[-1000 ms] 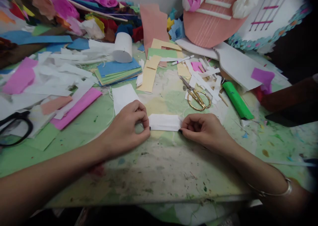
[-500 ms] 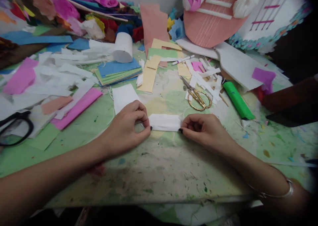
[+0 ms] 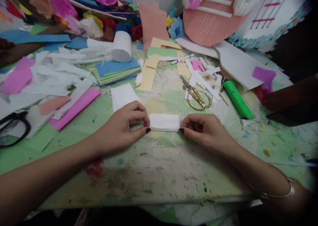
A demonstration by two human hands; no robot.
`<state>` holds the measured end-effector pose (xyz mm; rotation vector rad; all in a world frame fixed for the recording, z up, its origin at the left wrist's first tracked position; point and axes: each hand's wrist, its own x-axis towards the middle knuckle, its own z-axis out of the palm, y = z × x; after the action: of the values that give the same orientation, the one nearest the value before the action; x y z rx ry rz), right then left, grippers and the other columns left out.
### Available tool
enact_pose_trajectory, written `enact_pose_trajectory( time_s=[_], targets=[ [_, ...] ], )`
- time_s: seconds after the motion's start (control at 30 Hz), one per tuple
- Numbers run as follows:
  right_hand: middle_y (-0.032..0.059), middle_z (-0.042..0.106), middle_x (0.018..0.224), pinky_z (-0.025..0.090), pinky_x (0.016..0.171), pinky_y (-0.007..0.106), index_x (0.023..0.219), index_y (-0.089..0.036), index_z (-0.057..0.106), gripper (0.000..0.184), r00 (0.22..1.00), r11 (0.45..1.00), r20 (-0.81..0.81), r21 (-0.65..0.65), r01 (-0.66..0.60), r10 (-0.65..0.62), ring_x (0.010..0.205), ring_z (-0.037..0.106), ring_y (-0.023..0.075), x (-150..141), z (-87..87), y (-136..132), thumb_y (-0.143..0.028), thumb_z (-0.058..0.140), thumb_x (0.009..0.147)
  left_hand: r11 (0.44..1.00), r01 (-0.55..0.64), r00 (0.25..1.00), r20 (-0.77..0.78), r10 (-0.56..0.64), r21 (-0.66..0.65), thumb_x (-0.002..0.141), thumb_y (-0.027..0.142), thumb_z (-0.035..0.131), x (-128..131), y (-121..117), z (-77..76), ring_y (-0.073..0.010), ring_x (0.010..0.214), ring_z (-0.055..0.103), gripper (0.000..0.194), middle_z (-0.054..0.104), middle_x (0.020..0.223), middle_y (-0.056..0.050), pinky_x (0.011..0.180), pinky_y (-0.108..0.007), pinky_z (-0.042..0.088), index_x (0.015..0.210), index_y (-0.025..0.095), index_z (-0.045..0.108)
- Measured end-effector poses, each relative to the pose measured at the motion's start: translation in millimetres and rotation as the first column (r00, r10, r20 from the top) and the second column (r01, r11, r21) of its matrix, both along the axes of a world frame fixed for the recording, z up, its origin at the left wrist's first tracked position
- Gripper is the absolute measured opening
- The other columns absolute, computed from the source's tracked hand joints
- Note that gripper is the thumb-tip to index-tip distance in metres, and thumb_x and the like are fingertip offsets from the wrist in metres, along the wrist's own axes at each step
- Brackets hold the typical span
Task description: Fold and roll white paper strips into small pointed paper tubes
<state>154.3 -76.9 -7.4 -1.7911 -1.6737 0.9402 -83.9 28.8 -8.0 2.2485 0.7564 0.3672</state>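
Note:
A small folded strip of white paper lies low over the table between my two hands. My left hand pinches its left end, thumb along the near edge and fingers curled behind. At the opposite end my right hand grips the strip between thumb and bent fingers. Behind my left hand, and partly covered by it, rests a flat white sheet. Gold-handled scissors lie beyond my right hand, beside white paper scraps.
A stack of coloured paper has a white roll behind it. Black-handled scissors lie among scraps at left. A green wrapped tube is at right. A pink guitar-shaped cutout leans at the back.
The thumb of my left hand has shifted slightly left along the strip's near edge. The strip's upper face looks smoother, its crease less visible. My right hand has hardly moved.

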Motion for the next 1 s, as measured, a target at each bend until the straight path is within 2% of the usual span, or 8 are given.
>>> enact_pose_trajectory(
  time_s=[0.23, 0.47, 1.0],
  targets=[
    [-0.0029, 0.052, 0.055, 0.028, 0.049, 0.024, 0.07, -0.017, 0.064, 0.009, 0.999, 1.0, 0.034, 0.006, 0.012, -0.013, 0.05, 0.042, 0.0083, -2.3, 0.9, 0.1, -0.021, 0.059, 0.077, 0.998, -0.007, 0.998, -0.063, 0.012, 0.07, 0.082, 0.025, 0.05, 4.1, -3.6, 0.5, -0.0194, 0.092, 0.051, 0.013, 0.052, 0.095, -0.003, 0.082, -0.035, 0.043, 0.076, 0.019, 0.059],
    [-0.0022, 0.053, 0.056, 0.028, 0.05, 0.024, 0.067, -0.018, 0.063, 0.007, 0.994, 0.999, 0.103, 0.012, 0.042, -0.043, 0.05, 0.043, 0.0086, -6.3, 2.5, 1.0, -0.019, 0.059, 0.072, 0.99, -0.016, 0.996, -0.08, 0.028, 0.137, 0.078, 0.021, 0.051, 7.1, -7.0, -2.6, -0.0199, 0.094, 0.05, 0.007, 0.051, 0.095, -0.004, 0.084, -0.037, 0.041, 0.075, 0.018, 0.056],
    [-0.0028, 0.053, 0.055, 0.028, 0.051, 0.025, 0.067, -0.018, 0.064, 0.006, 0.978, 0.997, 0.194, 0.023, 0.067, -0.071, 0.051, 0.044, 0.009, -11.8, 3.7, 0.8, -0.019, 0.059, 0.071, 0.98, -0.047, 0.993, -0.096, 0.067, 0.193, 0.075, 0.02, 0.05, 12.2, -10.5, -0.9, -0.0198, 0.089, 0.05, 0.007, 0.052, 0.09, -0.004, 0.079, -0.036, 0.04, 0.07, 0.018, 0.055]
  ],
)
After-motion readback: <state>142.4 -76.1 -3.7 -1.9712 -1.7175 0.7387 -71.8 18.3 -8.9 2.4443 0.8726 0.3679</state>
